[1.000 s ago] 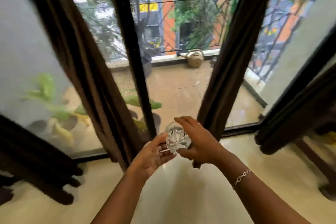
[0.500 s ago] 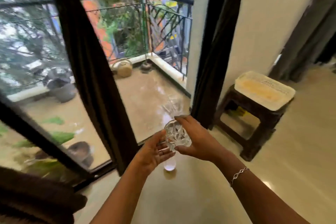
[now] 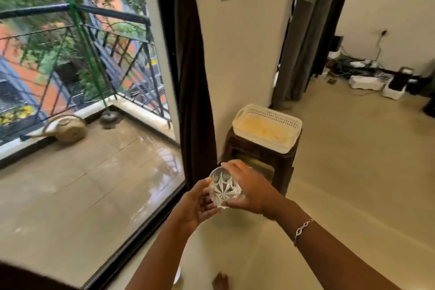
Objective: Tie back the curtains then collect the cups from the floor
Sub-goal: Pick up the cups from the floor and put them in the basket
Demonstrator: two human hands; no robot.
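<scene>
A cut-glass cup (image 3: 224, 187) lies on its side between my two hands, its star-patterned base toward me. My right hand (image 3: 253, 189) wraps over it from the right with the fingers curled round its top. My left hand (image 3: 196, 203) cups it from the left and below. Behind them a dark brown curtain (image 3: 191, 82) hangs gathered against the wall, with a tie near its top. Part of a pale cup (image 3: 177, 275) shows on the floor beneath my left forearm, mostly hidden.
A dark stool (image 3: 259, 158) carrying a cream perforated basket (image 3: 267, 125) stands against the wall just beyond my hands. Left is the glass door to a wet balcony with a watering can (image 3: 67, 129). Grey curtains (image 3: 306, 30) and cables lie far right. My foot (image 3: 220, 282) shows below.
My view has swung to the right, from the window and brown curtains to the wall, stool and basket. Both hands keep hold of the glass cup in front of me.
</scene>
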